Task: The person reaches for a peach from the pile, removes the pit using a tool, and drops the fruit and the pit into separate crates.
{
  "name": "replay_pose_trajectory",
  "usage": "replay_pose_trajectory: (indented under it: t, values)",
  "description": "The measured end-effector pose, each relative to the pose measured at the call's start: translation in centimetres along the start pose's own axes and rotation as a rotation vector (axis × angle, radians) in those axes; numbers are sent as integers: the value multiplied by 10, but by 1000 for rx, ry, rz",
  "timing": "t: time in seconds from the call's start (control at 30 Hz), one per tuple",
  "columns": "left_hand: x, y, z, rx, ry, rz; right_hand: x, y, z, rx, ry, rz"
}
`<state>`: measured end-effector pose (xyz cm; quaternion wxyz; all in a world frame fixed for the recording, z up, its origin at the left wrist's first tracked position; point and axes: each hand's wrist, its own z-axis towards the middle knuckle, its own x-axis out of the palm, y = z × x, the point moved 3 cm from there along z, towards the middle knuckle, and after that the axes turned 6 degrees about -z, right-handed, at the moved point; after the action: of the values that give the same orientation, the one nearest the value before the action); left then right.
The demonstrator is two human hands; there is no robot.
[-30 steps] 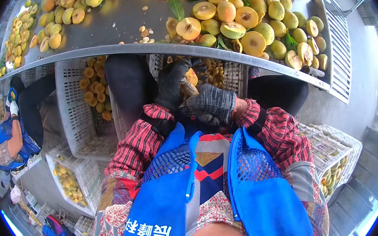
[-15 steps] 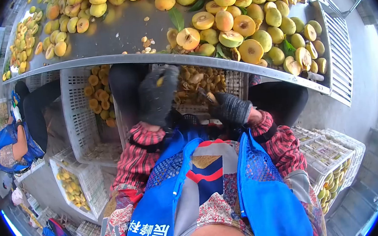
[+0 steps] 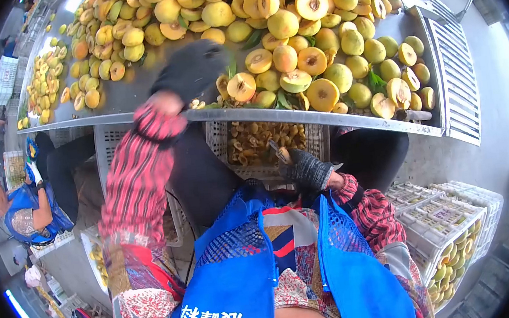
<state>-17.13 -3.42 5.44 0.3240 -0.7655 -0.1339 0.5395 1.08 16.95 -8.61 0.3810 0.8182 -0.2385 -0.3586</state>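
Observation:
My left hand (image 3: 191, 72), in a dark glove, is stretched over the metal table (image 3: 137, 87), just left of the yellow peaches (image 3: 281, 24). It is smeared by motion and its fingers cannot be made out. Many of the peaches are whole; others are cut in half, some with the pit showing. My right hand (image 3: 306, 169), in a grey knitted glove, is closed around a small hand tool (image 3: 279, 151) with a light handle and a metal tip. Below the tool's tip stands a crate of peach pits and scraps (image 3: 259, 143) under the table edge.
Peach halves (image 3: 45, 81) lie spread at the table's left end. Stacked white crates of peaches (image 3: 441, 220) stand at my right. A co-worker in a blue vest (image 3: 32, 208) sits at the left. A slatted metal rack (image 3: 454, 72) adjoins the table's right end.
My left hand has risen from above the pit crate to over the table, moving up and left. My right hand keeps the tool in nearly the same place. The view has shifted slightly.

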Motion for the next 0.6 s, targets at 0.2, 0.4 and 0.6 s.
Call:
replay_pose_trajectory:
  t: [0.2,0.4,0.6]
  values:
    - [65,-8,96,176,264,242,-12,-5,-13,41,-80,114]
    - [57,2,65,138,312,56,-17,4,-21,117,13,159]
    - [51,-6,-4,-54,240,-1333,-47,59,-46,67,185,938]
